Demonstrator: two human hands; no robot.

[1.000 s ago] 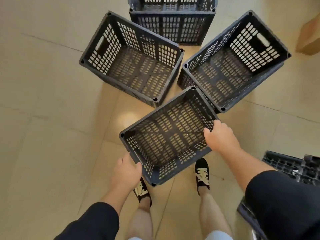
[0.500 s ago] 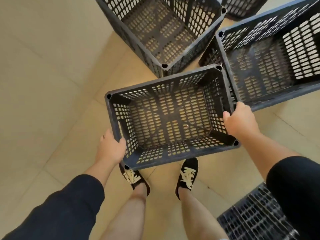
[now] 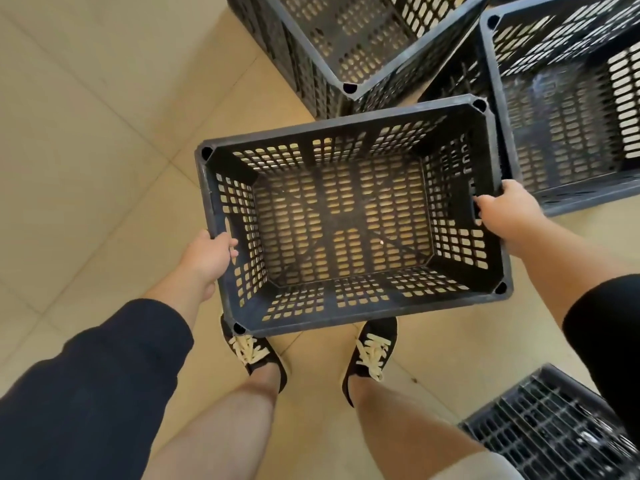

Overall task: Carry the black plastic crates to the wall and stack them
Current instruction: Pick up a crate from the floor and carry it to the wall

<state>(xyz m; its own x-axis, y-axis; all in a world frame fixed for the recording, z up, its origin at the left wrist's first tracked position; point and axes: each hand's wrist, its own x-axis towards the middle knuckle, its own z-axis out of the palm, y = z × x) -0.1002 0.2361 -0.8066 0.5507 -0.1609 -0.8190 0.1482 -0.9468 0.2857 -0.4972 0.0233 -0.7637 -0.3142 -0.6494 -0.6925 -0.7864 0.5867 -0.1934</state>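
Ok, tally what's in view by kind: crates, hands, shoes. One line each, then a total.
Black plastic crates: 4 — held crate, upper crate, right crate, lower-right crate
Hands: 2 — left hand, right hand, each gripping the held crate's end
Shoes: 2 — left shoe, right shoe
Total: 8

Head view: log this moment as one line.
phase: carry | crate: empty, lifted above feet | left hand: grips left end | right hand: grips right end | other crates: on floor ahead
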